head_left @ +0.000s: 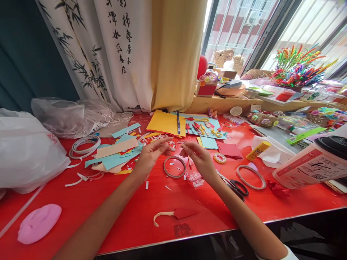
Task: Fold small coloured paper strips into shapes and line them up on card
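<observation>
Over the middle of the red table, my left hand (pixel 154 153) and my right hand (pixel 197 157) face each other, slightly apart. Both have thumb and fingers drawn together in a pinch; what lies between the fingertips is too small to make out. Small white scraps show in the gap behind them. Just below the gap, a roll of thin tape (pixel 174 176) lies flat. Nearer the front edge rests a curved cream strip (pixel 163 213) joined to a folded red paper piece (pixel 185 213). Black-handled scissors (pixel 235 188) lie beside my right forearm.
Blue and beige paper strips (pixel 116 151) and white tape rolls (pixel 84 146) lie left. Yellow sheets (pixel 165 124), red paper (pixel 229 150) and a glue stick (pixel 258 150) are farther back. A large cup (pixel 311 162) stands right; pink clay (pixel 39 223) sits front left.
</observation>
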A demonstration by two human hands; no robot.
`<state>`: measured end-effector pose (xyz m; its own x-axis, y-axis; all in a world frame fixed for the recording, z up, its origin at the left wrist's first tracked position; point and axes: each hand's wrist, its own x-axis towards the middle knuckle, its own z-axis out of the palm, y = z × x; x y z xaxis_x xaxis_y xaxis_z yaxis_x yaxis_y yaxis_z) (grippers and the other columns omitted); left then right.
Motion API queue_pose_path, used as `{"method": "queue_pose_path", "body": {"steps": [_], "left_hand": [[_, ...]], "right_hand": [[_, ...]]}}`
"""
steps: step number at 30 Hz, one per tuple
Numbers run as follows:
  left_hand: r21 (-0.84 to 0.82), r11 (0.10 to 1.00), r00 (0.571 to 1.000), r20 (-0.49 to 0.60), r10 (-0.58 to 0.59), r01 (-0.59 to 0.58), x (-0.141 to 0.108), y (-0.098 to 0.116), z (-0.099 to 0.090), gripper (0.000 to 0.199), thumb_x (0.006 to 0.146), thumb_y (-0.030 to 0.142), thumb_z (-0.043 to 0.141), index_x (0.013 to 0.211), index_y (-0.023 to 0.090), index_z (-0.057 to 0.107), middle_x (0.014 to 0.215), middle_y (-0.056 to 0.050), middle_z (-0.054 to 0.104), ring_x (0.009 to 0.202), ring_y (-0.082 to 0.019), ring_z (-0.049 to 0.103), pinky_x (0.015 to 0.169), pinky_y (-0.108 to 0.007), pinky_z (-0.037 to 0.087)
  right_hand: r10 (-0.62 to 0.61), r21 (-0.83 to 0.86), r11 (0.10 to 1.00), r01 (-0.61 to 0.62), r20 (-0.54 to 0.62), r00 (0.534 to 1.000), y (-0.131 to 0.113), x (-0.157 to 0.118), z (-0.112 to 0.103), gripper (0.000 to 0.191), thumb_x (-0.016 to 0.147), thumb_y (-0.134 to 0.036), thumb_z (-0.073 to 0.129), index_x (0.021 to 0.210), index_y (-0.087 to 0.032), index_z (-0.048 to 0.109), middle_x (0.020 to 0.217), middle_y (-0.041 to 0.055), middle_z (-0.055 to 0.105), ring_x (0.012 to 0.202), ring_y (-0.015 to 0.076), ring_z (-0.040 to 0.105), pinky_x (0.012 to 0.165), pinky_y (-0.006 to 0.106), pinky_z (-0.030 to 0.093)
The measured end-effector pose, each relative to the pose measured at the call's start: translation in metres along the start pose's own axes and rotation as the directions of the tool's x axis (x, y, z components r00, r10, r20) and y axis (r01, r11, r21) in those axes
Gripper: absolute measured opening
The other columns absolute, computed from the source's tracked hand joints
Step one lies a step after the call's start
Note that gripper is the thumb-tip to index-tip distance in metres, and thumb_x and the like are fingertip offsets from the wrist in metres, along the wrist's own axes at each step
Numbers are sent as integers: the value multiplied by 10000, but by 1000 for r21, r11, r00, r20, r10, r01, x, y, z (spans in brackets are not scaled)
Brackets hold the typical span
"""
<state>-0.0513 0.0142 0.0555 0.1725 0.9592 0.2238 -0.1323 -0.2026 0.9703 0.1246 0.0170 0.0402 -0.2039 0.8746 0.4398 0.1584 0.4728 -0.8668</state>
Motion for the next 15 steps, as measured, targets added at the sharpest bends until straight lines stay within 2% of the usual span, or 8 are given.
{"method": "queue_pose_path", "body": {"steps": [3, 7, 12, 15], "left_hand": [[-46, 999, 999, 44, -28, 30, -1, 1, 2, 272, 776, 302, 560, 1013, 195, 640, 759, -18, 617, 669, -109, 554, 707, -267, 452], [-92, 993, 992, 111, -64, 74, -4, 1, 4, 275, 783, 277, 549, 1032, 205, 642, 715, -17, 597, 645, -105, 531, 675, -265, 438], [-161, 970, 967, 205, -149, 184, -9, 2, 9, 334, 769, 270, 552, 1091, 210, 617, 685, -29, 576, 607, -105, 498, 611, -262, 427], [-172, 958, 954, 235, -185, 229, -10, 2, 11, 360, 760, 266, 553, 1112, 212, 606, 664, -29, 554, 586, -102, 483, 570, -248, 417]], "right_hand": [[34, 34, 999, -33, -14, 999, -2, -1, 0, 190, 842, -348, 478, 906, -194, 567, 704, 11, 548, 658, 122, 516, 655, 270, 442], [82, 118, 990, -82, 0, 997, -6, -3, 0, 211, 815, -353, 517, 977, -220, 542, 863, 30, 560, 771, 133, 532, 692, 265, 455], [54, 130, 990, -56, 22, 998, -7, -2, -2, 207, 857, -333, 455, 1017, -224, 528, 743, 9, 550, 719, 128, 538, 697, 280, 454], [43, 161, 986, -50, 46, 998, -7, -2, -2, 215, 853, -331, 467, 1034, -218, 493, 761, 13, 587, 747, 135, 562, 729, 298, 458]]}}
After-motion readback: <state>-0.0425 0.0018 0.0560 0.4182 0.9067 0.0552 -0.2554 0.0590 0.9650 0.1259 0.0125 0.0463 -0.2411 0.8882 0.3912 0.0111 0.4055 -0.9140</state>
